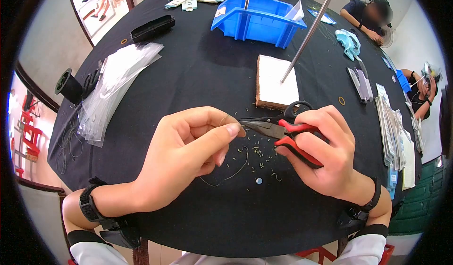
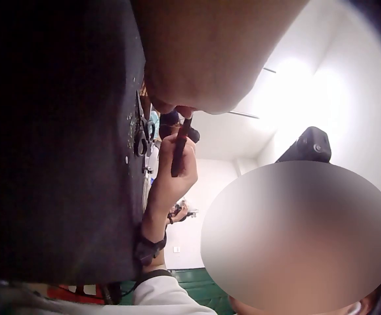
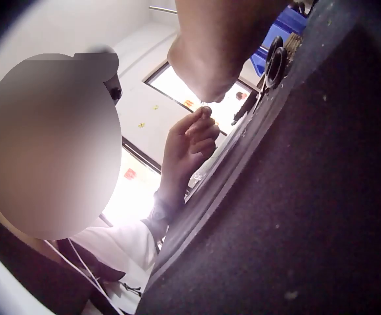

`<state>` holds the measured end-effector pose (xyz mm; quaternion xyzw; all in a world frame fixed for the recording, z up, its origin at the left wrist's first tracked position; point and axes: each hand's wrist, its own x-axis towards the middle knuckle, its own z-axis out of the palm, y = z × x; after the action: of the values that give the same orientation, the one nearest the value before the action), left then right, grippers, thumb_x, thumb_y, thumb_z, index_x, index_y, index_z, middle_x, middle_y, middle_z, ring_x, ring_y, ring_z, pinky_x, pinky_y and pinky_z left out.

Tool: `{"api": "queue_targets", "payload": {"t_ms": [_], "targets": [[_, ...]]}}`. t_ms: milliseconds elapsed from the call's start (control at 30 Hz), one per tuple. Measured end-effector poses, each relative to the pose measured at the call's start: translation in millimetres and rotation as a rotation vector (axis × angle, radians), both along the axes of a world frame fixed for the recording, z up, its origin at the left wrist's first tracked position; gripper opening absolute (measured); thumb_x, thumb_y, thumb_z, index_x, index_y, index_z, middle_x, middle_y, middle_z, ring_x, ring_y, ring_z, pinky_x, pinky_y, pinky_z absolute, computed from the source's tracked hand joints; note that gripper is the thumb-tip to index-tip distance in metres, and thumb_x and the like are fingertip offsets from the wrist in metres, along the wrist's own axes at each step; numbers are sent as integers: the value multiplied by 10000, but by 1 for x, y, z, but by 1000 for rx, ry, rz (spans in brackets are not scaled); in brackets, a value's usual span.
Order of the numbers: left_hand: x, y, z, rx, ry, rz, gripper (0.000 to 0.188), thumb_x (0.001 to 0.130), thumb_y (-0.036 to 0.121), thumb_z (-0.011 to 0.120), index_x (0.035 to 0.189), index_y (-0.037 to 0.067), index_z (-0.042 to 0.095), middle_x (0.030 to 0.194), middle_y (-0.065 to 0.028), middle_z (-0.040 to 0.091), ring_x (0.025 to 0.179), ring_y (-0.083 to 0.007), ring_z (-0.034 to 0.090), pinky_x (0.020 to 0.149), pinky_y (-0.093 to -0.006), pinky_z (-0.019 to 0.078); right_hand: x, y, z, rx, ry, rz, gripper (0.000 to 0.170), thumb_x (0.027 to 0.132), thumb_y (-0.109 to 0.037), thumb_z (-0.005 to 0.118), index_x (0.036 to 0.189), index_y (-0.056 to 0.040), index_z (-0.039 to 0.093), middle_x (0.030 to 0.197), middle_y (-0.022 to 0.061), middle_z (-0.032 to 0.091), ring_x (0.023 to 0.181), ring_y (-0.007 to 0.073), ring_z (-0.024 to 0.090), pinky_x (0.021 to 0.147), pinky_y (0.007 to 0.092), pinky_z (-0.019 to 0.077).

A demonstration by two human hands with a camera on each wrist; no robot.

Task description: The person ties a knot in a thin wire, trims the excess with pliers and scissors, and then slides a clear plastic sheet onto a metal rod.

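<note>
My left hand (image 1: 186,149) pinches a thin line (image 1: 236,171) between thumb and forefinger, and the line trails in a curve below it over the black tablecloth. In my right hand (image 1: 330,154) I grip needle-nose pliers (image 1: 267,129) with red and black handles. Their tips point left, right at my left fingertips. What lies between the tips is too small to make out. Black scissors (image 1: 298,106) lie behind the pliers, partly hidden by them. In the left wrist view the right hand (image 2: 184,167) shows around the pliers' handle.
Behind the hands stands a white-topped block (image 1: 269,78) with a metal rod (image 1: 309,31), then a blue bin (image 1: 259,26). Small clippings (image 1: 257,150) and a round disc (image 1: 259,181) lie between the hands. Plastic sleeves (image 1: 118,83) and a spool (image 1: 69,85) are left, packets (image 1: 389,128) right.
</note>
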<state>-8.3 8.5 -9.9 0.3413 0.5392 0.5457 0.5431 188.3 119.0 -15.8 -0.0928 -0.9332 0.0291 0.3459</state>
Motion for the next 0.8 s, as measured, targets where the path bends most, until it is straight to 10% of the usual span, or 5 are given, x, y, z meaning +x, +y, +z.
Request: {"api": "queue_targets", "payload": {"t_ms": [433,633,800], "targets": [[0,0,-4,26,47,12,143,876,130,599,900,-10,620,569,18,488,463,-18,381,399,-180,229,-2,-7,0,-127,-23,-19,210,592,46,725,771,18,618,891,142,567,817,291,557,702,325,451],[1,0,-4,82,94,66,148,879,132,596,909,-11,619,578,16,499,472,-17,405,406,-169,245,5,-17,11,-877,-108,2,183,793,-1,585,950,30,673,996,120,562,917,220,557,823,321,438],[5,-1,-4,176,163,85,154,886,136,589,913,-13,617,585,14,510,479,-14,417,408,-166,251,9,-14,14,-926,-210,124,186,863,-111,602,1001,-5,667,942,121,577,886,210,574,792,302,453]]}}
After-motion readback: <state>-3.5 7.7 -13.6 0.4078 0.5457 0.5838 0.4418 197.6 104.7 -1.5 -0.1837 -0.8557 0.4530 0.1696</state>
